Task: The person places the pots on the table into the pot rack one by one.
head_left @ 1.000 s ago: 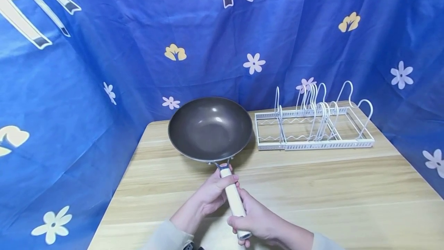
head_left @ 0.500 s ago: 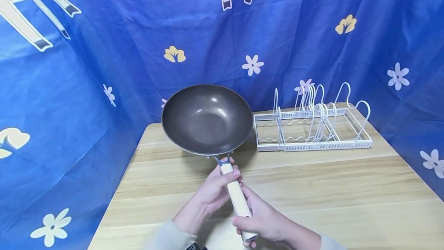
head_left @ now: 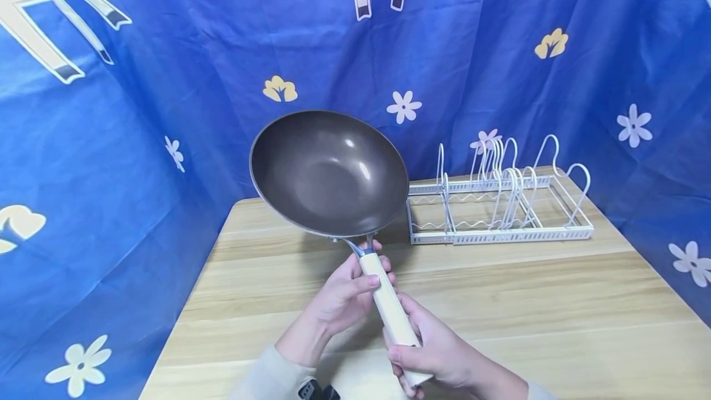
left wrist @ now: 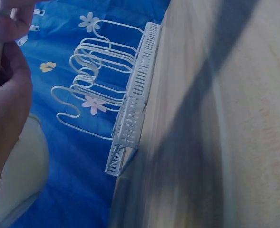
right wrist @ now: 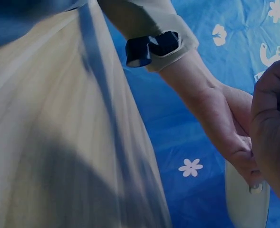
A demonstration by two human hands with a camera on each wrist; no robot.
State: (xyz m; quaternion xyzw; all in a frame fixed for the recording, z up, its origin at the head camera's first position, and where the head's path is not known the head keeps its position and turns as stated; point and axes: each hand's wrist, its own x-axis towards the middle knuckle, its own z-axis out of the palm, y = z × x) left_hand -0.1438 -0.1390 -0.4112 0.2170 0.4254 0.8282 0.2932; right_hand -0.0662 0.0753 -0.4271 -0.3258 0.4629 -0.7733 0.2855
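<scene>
A wok (head_left: 333,178) with a dark inside and a long cream handle (head_left: 395,316) hangs above the table, tilted so its inside faces me. My left hand (head_left: 347,298) grips the handle near the metal bracket, its thumb lying across the top. Lower down, my right hand (head_left: 439,350) holds the handle close to its end. The left wrist view catches the wok's pale outside (left wrist: 23,166) below the hand. In the right wrist view, part of that pale outside (right wrist: 246,204) shows beyond both hands; the handle is mostly hidden there.
A white wire rack (head_left: 500,237) with several upright loops stands at the back right of the wooden table (head_left: 528,301), near the wok's right rim. Blue patterned cloth (head_left: 344,48) hangs behind and at the sides.
The wok has risen and tilted further towards me, drifting slightly left, while its handle end has swung right. Both hands have kept their hold on the handle throughout.
</scene>
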